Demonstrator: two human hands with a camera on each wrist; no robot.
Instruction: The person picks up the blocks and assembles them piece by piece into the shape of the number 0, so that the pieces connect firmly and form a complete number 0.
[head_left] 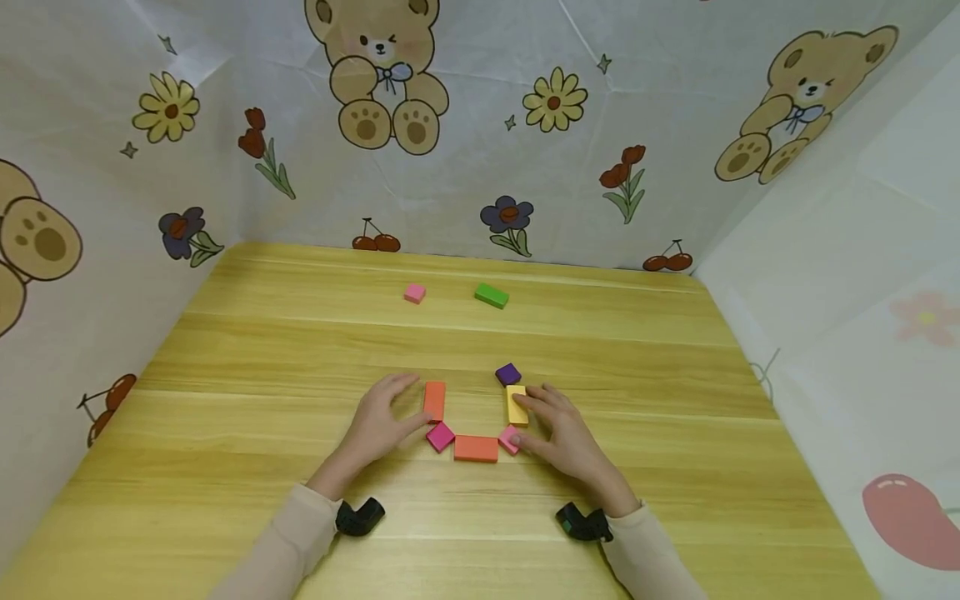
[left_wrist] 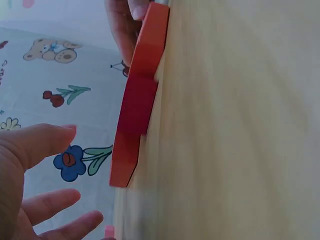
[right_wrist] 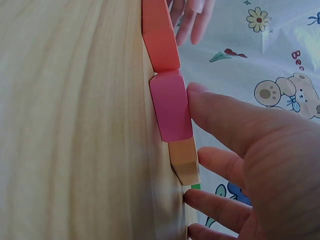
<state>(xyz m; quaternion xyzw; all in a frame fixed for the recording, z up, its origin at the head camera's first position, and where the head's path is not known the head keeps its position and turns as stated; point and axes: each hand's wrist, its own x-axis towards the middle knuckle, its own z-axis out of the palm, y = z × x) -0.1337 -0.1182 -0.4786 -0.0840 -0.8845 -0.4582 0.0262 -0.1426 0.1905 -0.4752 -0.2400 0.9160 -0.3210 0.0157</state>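
In the head view, an orange-red block [head_left: 476, 448] lies at the front, with a magenta block [head_left: 440, 437] at its left end and a pink block [head_left: 510, 439] at its right. Another orange-red block [head_left: 434, 402] extends back on the left, a yellow block [head_left: 517, 405] on the right, and a purple block [head_left: 507, 374] behind the yellow one. My left hand [head_left: 378, 423] is beside the left blocks, fingers spread, holding nothing. The thumb of my right hand [head_left: 564, 433] touches the pink block and its fingers rest at the yellow block; the right wrist view shows these fingers extended.
Farther back on the wooden table [head_left: 300, 333] lie a small pink block [head_left: 415, 293] and a green block [head_left: 492, 296]. A sheet printed with bears and flowers [head_left: 465, 150] stands behind the table.
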